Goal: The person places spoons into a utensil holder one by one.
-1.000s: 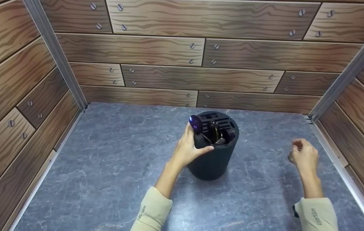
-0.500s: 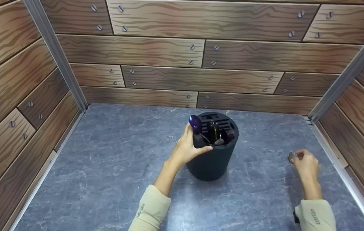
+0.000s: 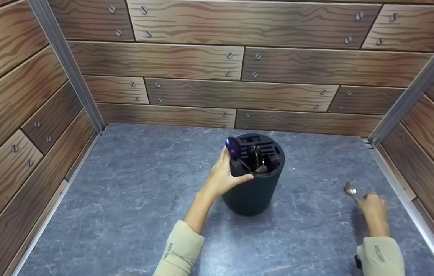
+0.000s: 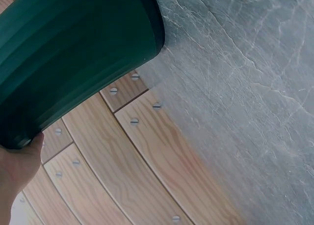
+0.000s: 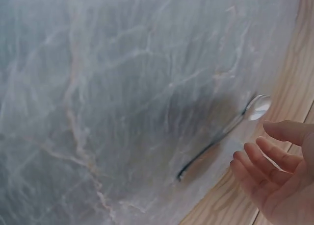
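Observation:
My left hand [image 3: 218,178] holds the rim of a dark cylindrical utensil holder [image 3: 255,193], thumb along its near side and fingers on its left. The holder stands upright with a slotted top. A shiny purple spoon [image 3: 233,148] leans out beside the fingers, and other dark and gold-toned utensils [image 3: 257,155] sit inside. In the left wrist view the holder's wall [image 4: 83,43] looks green. On the right, my right hand [image 3: 373,211] is over the handle of a metal spoon [image 3: 350,188] lying on the table. The right wrist view shows relaxed fingers apart from that spoon [image 5: 258,107].
The grey marbled tabletop [image 3: 132,199] is enclosed by wood-patterned panels [image 3: 186,92] at the back and both sides. Metal corner posts [image 3: 67,65] and a pale edge strip [image 3: 416,226] border it, the strip close to my right hand.
My right hand has moved back toward me along the spoon, and more of the spoon shows now. The left hand and the utensil holder have stayed in place.

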Demonstrator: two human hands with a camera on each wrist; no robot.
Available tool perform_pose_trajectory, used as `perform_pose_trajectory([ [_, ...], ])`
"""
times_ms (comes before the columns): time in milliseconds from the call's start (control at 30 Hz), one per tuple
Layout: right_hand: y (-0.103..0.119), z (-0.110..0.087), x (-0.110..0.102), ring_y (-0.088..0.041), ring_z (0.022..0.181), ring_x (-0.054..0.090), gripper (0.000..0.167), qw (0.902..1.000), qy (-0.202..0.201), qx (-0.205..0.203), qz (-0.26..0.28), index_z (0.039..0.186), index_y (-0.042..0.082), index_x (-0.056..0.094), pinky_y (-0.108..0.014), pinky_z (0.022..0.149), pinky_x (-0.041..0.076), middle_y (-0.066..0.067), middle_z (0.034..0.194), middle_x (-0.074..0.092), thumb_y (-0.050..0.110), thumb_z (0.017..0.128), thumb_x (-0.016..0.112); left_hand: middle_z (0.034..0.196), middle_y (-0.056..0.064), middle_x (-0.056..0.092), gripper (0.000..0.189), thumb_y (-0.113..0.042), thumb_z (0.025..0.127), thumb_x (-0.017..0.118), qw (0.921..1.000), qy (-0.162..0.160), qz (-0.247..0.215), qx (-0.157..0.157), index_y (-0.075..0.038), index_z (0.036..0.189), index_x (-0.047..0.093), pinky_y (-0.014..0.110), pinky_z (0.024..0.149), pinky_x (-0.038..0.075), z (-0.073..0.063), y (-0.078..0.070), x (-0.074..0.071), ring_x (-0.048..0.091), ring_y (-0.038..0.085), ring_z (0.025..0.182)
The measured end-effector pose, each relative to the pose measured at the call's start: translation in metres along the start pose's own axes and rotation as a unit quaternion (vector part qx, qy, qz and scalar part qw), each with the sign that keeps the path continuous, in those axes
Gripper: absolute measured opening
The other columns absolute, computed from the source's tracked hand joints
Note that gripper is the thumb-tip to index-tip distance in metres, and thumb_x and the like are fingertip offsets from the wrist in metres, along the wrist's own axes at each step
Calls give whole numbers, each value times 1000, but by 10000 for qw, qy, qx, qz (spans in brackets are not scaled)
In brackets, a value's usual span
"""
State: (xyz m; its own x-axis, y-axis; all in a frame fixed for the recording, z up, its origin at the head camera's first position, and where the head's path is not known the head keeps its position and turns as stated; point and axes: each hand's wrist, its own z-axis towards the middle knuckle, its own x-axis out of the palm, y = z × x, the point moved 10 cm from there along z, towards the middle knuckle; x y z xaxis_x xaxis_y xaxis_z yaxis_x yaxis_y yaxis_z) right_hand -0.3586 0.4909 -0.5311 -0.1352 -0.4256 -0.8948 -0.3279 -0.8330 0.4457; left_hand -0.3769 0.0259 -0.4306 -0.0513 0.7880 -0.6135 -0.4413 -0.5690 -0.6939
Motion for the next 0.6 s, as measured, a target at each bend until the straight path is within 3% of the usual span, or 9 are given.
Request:
perform_pose_trajectory([
  [200,-8,4,8,-52,84,51,29,9996,197,143,-169,97,-12,58,-54,67,42,-36,92,55,13,82,56,149,13,18,111,-61,69,68,10000,3,22,-37,-9,147,9,47,99,32,-1,-1,-1,36,36,124],
  [433,-12,8,11,-56,84,51,21,9995,0,183,-265,90,-8,60,-57,63,41,-37,92,55,9,80,53,150,12,16,112,-64,69,66,10000,78,-9,8,-10,147,7,46,99,31,-1,-1,0,33,35,127],
  [600,-10,9,13,-54,77,52,15,9994,-138,67,-313,79,-8,60,-56,61,40,-36,83,56,5,79,52,149,13,17,112,-63,69,66,10000,39,-4,19,-9,147,8,47,99,32,-1,0,0,34,35,126],
])
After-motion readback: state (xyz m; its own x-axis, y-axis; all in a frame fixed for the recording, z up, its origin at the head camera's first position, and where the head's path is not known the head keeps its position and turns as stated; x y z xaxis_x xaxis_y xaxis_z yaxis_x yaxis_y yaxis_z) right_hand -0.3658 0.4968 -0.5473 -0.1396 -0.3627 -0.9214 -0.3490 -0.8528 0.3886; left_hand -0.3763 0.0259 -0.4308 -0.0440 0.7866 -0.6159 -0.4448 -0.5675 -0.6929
